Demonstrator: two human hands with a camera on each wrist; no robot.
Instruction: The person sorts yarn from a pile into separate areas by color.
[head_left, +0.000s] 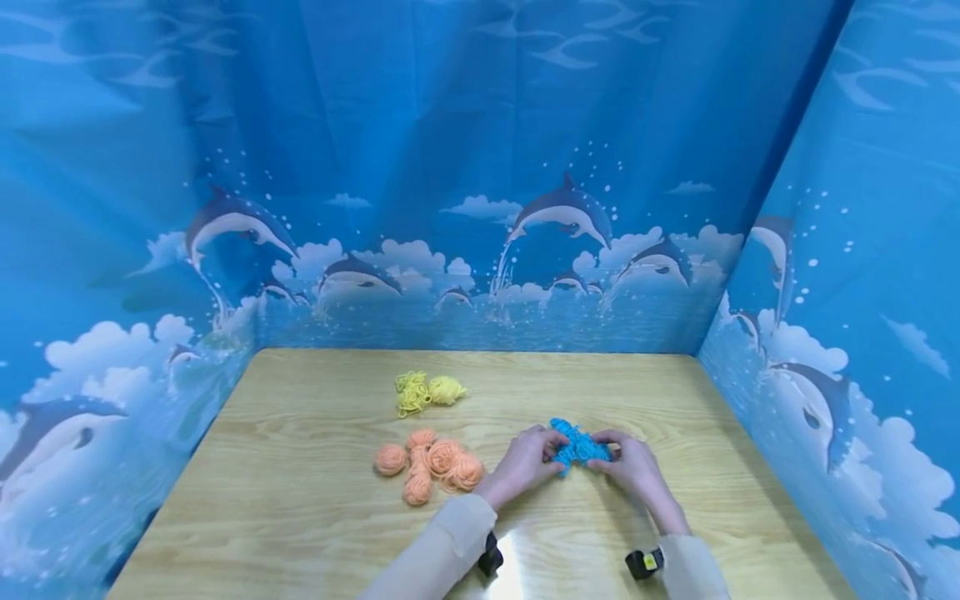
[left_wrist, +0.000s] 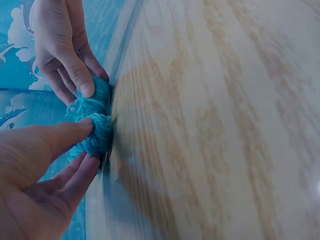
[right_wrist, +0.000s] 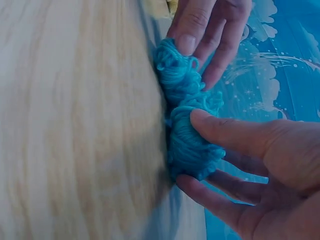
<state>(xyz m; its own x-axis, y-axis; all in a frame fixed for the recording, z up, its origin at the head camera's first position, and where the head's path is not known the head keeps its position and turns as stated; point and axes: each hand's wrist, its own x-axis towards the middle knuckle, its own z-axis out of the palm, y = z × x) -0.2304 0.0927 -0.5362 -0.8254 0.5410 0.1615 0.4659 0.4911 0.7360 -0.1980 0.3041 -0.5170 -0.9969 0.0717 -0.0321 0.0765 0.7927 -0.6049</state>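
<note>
Small bundles of blue yarn (head_left: 577, 446) lie close together on the wooden table, between both hands. My left hand (head_left: 527, 460) holds the left side of the blue yarn, its thumb on top and its fingers curled round the far side in the left wrist view. From the other side my right hand (head_left: 632, 463) grips a rounded blue yarn ball (right_wrist: 192, 145) between thumb and fingers. The two blue pieces touch in the right wrist view, and loose loops stick out between them. Part of the yarn is hidden behind the fingers.
Several peach yarn balls (head_left: 444, 456) sit in a cluster left of my left hand. Farther back are a yellow yarn ball (head_left: 447, 390) and a loose yellow yarn tangle (head_left: 412, 393). A blue dolphin-print curtain (head_left: 450, 208) borders the table (head_left: 285, 500) at the back and sides.
</note>
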